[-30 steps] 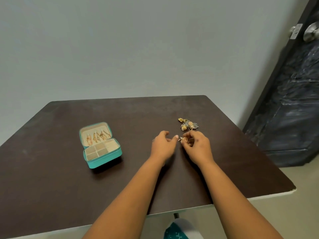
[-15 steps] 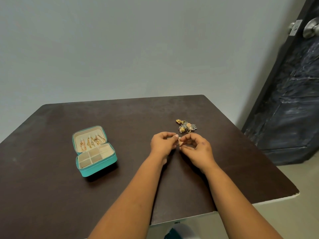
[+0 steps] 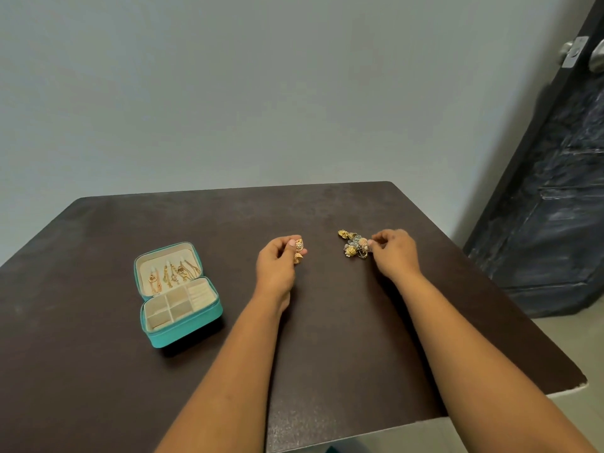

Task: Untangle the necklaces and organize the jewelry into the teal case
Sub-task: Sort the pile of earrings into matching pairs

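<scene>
Left hand (image 3: pixel 277 268) at frame centre, pinching small gold bell-drop earring (image 3: pixel 298 251); right hand (image 3: pixel 394 253) pinching at edge of loose heap of gold and silver jewelry (image 3: pixel 354 245) on dark brown table (image 3: pixel 98 371). Open teal zip case (image 3: pixel 178 294), lower left: chains hung in lid, tray compartments apparently unfilled. Judged partway done; heap unsorted.

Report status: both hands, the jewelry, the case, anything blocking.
Left hand pinching gold earring. Right hand fingering jewelry pile. Teal case open, necklaces in lid, compartments look bare. Path to case unobstructed.
</scene>
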